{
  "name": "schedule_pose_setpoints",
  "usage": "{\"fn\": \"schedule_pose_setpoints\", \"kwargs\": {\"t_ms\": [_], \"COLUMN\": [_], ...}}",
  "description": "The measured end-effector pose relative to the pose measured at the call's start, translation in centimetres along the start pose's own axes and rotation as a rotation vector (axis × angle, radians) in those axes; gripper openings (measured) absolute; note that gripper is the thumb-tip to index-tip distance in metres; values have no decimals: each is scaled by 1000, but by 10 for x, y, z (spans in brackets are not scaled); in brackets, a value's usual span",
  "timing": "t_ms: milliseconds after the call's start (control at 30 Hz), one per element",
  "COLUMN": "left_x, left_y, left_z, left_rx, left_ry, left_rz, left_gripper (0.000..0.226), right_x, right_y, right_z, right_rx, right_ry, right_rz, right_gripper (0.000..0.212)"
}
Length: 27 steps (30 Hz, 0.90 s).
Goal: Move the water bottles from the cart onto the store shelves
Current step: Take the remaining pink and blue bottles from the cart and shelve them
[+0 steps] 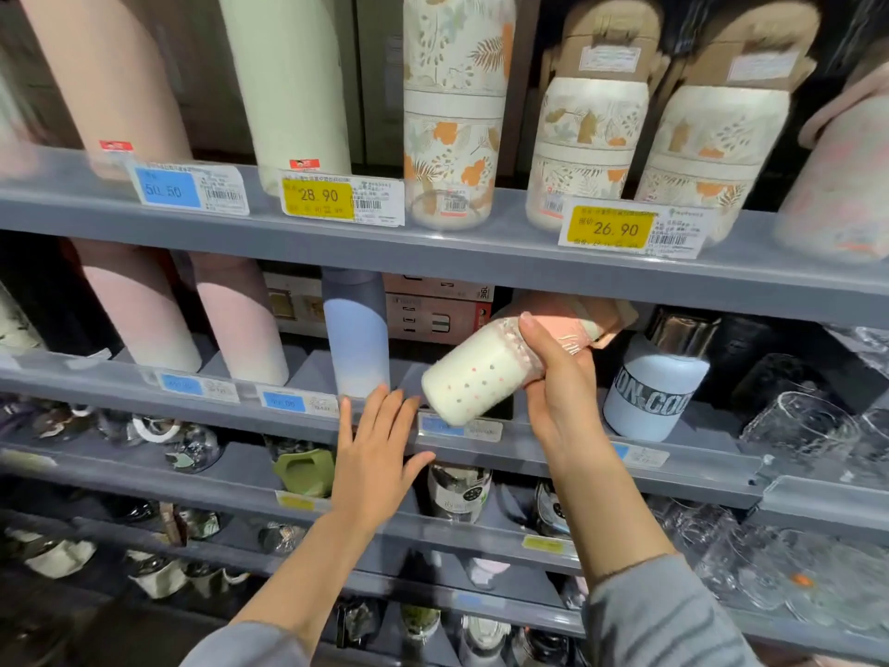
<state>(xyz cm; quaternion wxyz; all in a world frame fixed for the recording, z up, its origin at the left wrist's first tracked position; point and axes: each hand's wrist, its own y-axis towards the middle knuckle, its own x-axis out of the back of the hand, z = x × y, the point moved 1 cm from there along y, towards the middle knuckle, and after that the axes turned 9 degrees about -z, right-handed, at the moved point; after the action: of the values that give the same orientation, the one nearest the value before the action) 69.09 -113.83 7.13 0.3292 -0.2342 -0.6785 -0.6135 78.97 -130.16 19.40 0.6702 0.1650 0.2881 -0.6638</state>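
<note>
Holding tilted dotted bottle (474, 375) in right hand (560, 377) grip; left hand (377, 454) flat against grey shelf (553, 262) edge.

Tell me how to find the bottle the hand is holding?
Look at the second grey shelf down, under the yellow price tags. Between the tall blue bottle and the short pale-blue bottle, the right hand holds a tilted bottle. It alone is creamy white with tiny coloured hearts and a pink top.

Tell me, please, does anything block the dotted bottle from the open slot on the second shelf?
Nothing visible does: the right hand holds the dotted bottle tilted over the gap between the blue bottle and the lettered bottle.
</note>
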Motion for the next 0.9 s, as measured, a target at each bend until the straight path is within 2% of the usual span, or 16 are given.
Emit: {"fn": "schedule_pose_setpoints", "kwargs": {"t_ms": [133,200,267,467,600,667,800,900], "left_x": [-4,-5,-7,-10,-10,-10,-8,-8], "left_y": [-1,-1,-2,-3,-3,-3,-2,-2], "left_z": [0,0,1,1,1,-1,-2,-2], "left_rx": [-4,-7,-6,-5,1,5,11,16], "left_ry": [20,28,39,60,49,44,46,50], "left_rz": [-14,-12,-10,-13,-28,-30,-20,-19], "left_gripper": [63,64,64,65,64,65,69,69], "right_x": [-8,-7,-3,0,-10,-14,-10,4], "right_y": [16,22,25,22,18,16,17,15], "right_z": [-9,-13,-17,-25,-35,-41,-43,-42], "right_rx": [109,182,239,425,644,683,653,579], "right_ry": [-4,-82,-199,-645,-974,-1030,-972,-976], "right_rz": [-179,-272,-313,-210,-146,-123,-125,-1], "right_gripper": [79,87,86,84,88,92,90,82]}}
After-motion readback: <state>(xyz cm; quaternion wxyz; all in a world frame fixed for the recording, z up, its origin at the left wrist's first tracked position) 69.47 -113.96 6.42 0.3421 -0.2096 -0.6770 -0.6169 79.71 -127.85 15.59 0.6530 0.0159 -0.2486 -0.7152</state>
